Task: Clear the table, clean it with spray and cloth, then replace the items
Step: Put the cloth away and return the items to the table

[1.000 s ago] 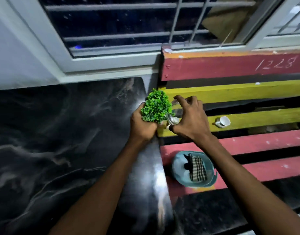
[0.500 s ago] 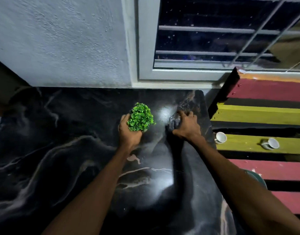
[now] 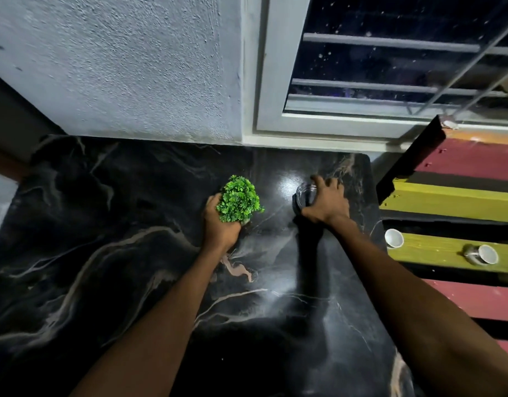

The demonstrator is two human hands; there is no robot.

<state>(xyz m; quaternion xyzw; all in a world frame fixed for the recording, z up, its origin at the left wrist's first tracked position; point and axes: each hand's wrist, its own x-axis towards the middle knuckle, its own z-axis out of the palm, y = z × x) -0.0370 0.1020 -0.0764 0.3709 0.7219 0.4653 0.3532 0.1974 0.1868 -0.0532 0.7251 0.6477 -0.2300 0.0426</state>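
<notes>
A black marble-patterned table (image 3: 109,270) fills the lower view. My left hand (image 3: 219,227) grips the base of a small green artificial plant (image 3: 239,199), held at the table's middle near the back. My right hand (image 3: 325,203) is curled over a clear glass jar (image 3: 304,193) that sits low over the table near its right rear corner. Whether either object touches the surface is hard to tell. The plant's pot is hidden inside my fingers.
A bench of red and yellow slats (image 3: 462,202) stands right of the table, with two white cups (image 3: 393,238) (image 3: 487,255) lying on a yellow slat. A grey textured wall (image 3: 118,67) and a barred window (image 3: 390,67) are behind.
Both hands carried the plant and the jar leftward from the bench over the table. The view swung left, and the teal basket dropped out of sight.
</notes>
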